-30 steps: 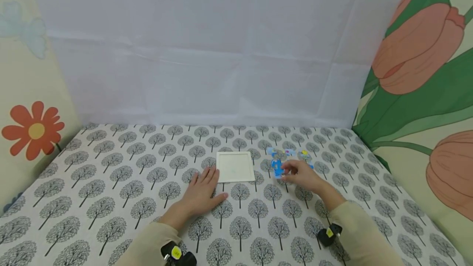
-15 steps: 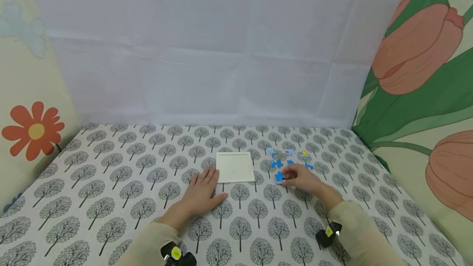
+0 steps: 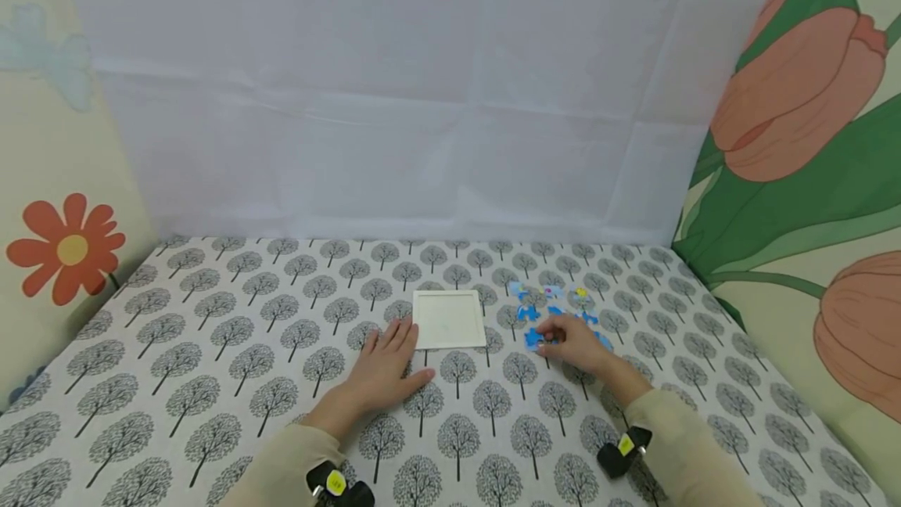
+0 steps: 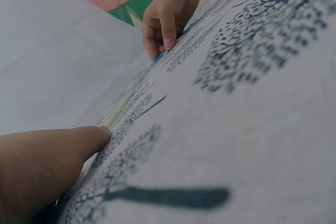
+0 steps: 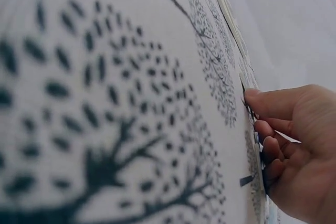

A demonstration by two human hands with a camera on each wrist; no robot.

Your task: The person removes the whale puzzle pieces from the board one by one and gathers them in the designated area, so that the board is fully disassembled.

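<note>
In the head view my left hand (image 3: 383, 366) lies flat with fingers spread. Its fingertips touch the left edge of a square white puzzle frame (image 3: 450, 321). To the right of the frame, my right hand (image 3: 577, 346) pinches a blue jigsaw piece (image 3: 533, 339) between thumb and fingers, low over the cloth. The right hand's fingers are bent in the right wrist view, where the thumb (image 5: 262, 100) reaches the cloth. Just behind this hand lie several loose jigsaw pieces, among them a blue piece (image 3: 528, 313) and a yellow-marked one (image 3: 580, 293). The hand partly covers some of them.
A white cloth (image 3: 246, 366) printed with dark trees covers the table. Behind it hangs a white sheet (image 3: 394, 124). Painted walls with flowers stand at both sides. Each wrist wears a black camera with a yellow mark.
My right hand has drawn the blue jigsaw piece toward me, apart from the piece behind it. More blue pieces show around the hand. The left hand stays on the frame's edge.
</note>
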